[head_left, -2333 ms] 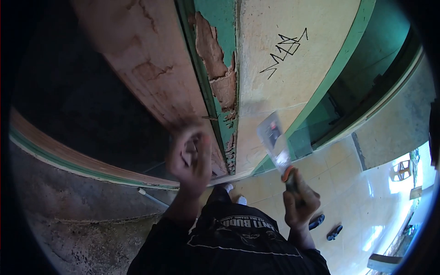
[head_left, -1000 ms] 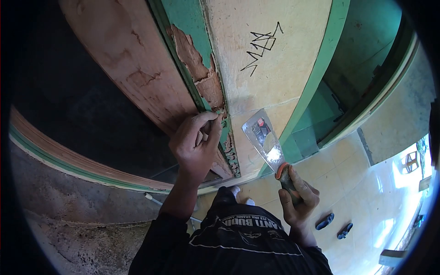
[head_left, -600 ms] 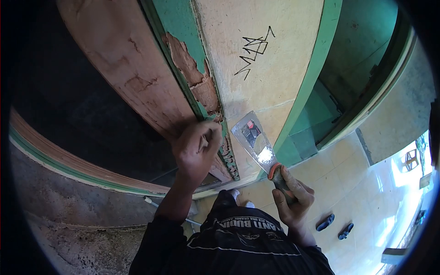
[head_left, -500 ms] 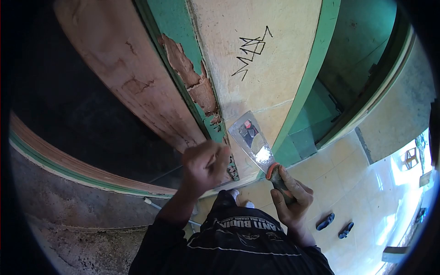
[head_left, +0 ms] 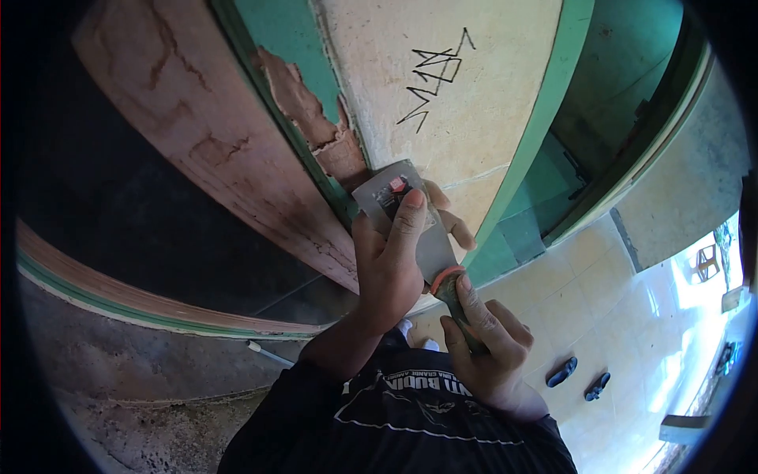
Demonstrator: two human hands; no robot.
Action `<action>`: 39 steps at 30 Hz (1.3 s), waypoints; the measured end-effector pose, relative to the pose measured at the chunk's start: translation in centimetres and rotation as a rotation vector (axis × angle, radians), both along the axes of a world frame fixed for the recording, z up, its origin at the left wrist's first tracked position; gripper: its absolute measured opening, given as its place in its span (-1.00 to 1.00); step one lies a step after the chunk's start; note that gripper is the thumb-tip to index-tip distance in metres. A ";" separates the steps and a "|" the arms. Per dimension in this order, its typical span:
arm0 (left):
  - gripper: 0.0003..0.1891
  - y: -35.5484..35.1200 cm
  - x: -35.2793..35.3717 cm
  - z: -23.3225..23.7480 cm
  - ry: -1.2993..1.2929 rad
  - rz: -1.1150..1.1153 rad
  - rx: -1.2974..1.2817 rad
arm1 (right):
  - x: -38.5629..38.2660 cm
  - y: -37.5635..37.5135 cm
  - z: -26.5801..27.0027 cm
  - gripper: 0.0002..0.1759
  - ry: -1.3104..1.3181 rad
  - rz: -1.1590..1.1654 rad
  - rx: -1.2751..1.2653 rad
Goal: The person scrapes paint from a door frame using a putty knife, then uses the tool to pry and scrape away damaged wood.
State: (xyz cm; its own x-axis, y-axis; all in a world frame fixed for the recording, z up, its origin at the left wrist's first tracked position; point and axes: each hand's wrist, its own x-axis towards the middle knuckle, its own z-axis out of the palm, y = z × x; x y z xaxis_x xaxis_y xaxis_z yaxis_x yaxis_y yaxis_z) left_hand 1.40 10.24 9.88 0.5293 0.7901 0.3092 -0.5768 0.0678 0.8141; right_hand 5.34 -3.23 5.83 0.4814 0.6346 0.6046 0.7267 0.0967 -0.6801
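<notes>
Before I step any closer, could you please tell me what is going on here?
A person's right hand grips the handle of a wide-bladed scraper, while the left hand holds the blade, thumb on its face and fingers behind. Just beyond the blade, the green frame has a rough, broken brown patch.

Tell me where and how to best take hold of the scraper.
Take it by the handle, probably best from the person's right, with the fingers wrapped below the orange collar. The handle is slim and slants down towards the right hand, which grips it. The broad, flat blade points up and away, pinched by the left hand.
</notes>
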 end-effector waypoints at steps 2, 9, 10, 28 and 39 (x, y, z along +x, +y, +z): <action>-0.75 0.3 -0.3 -0.5 0.000 -0.026 0.022 | 0.3 -0.2 0.0 -0.33 -0.028 0.001 -0.004; -0.78 0.5 0.0 0.5 -0.081 -0.079 0.026 | 0.5 0.2 0.5 -0.40 -0.089 -0.023 0.028; -0.78 0.6 -0.1 0.1 -0.084 -0.080 0.026 | 0.5 0.1 0.4 -0.40 -0.091 -0.024 0.027; -0.78 1.0 -0.3 -0.1 -0.095 -0.121 0.043 | 0.2 0.0 0.9 -0.39 -0.036 -0.002 0.008; -0.82 1.2 -0.7 -0.3 -0.023 -0.118 0.080 | -0.2 0.2 0.5 -0.38 -0.092 -0.032 -0.021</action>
State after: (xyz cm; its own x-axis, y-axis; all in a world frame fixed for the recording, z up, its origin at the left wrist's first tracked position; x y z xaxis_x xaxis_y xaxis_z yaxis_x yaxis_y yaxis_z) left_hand 0.75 11.44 9.62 0.6090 0.6952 0.3819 -0.5876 0.0719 0.8060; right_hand 5.13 -3.02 6.30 0.4445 0.6331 0.6337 0.7887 0.0589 -0.6120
